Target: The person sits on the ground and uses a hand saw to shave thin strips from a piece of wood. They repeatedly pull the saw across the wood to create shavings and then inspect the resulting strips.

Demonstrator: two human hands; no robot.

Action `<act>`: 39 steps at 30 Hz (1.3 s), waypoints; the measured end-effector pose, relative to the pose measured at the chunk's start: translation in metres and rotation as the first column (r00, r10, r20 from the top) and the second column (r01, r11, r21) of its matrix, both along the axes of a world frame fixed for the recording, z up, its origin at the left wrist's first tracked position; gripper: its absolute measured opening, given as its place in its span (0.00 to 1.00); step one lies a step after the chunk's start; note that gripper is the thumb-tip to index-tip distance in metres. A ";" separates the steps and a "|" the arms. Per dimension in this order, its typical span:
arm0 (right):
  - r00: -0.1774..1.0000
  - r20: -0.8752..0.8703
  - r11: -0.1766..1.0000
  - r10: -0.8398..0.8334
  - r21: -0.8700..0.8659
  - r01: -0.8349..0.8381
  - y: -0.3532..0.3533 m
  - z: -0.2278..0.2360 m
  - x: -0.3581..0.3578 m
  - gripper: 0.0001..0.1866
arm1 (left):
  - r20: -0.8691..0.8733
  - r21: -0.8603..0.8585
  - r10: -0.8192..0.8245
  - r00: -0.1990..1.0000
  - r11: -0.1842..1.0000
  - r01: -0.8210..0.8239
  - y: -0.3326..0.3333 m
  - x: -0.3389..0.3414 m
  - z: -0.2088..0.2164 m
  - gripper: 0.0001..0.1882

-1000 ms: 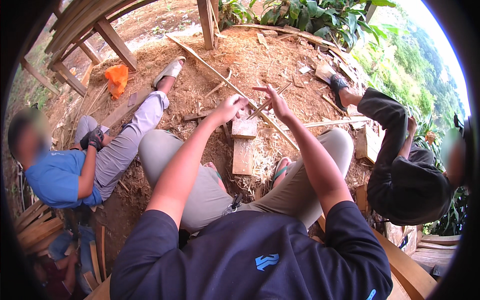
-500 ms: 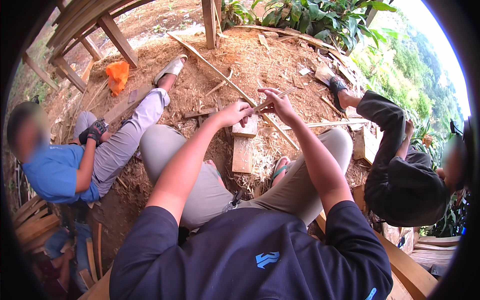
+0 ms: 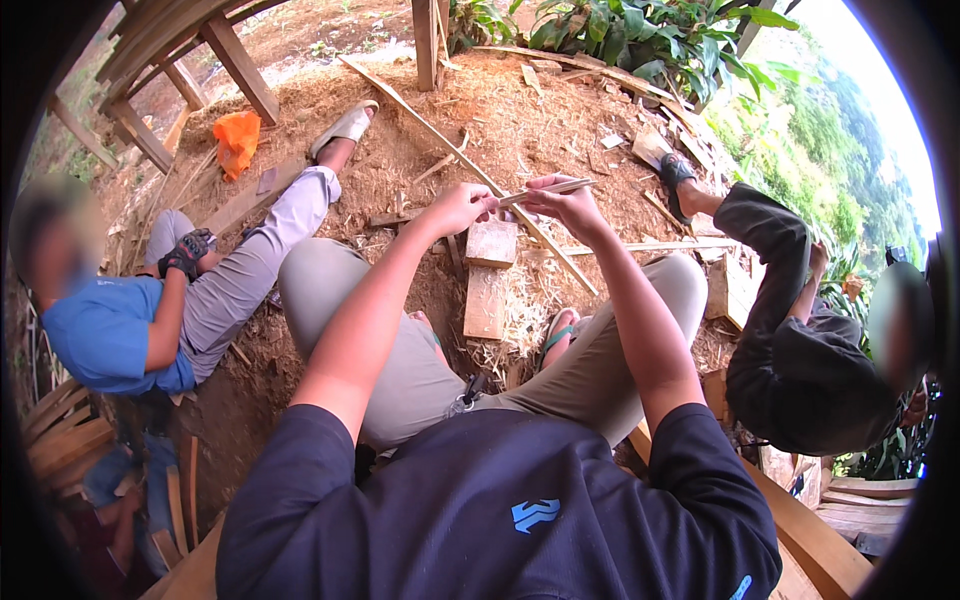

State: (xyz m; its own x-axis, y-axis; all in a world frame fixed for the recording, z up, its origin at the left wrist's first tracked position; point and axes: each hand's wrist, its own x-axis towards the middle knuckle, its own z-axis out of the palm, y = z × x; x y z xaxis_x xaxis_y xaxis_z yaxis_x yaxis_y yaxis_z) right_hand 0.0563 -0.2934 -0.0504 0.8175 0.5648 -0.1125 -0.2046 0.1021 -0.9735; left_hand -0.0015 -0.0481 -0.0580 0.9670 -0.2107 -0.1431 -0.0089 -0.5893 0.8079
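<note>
Out in front of my knees, my right hand (image 3: 566, 207) is closed on a slim pale stick (image 3: 572, 185), which looks like wood and points up to the right. My left hand (image 3: 460, 209) is pinched at the stick's lower left end; whether it grips the stick itself or a smaller piece there is too small to tell. Below my hands, between my feet, stands a wooden block (image 3: 492, 243) at the end of a squared timber piece (image 3: 485, 303). Pale shavings (image 3: 521, 290) lie around it.
A person in a blue shirt (image 3: 105, 330) sits at left, wearing a dark glove. Another in dark clothes (image 3: 800, 370) sits at right. A long wooden strip (image 3: 440, 140) crosses the ground beyond my hands. An orange bag (image 3: 236, 145) lies near a wooden frame (image 3: 240, 72).
The stick has tilted flatter, and my right hand has turned with it. My left hand has shifted slightly left and away from me, its fingers now pinched near the stick's end.
</note>
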 end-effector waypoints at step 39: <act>0.735 -0.333 0.791 -0.591 -0.063 0.608 0.066 -0.035 0.005 0.09 | -0.030 -0.614 0.734 0.679 0.522 -0.592 0.078 0.009 0.067 0.12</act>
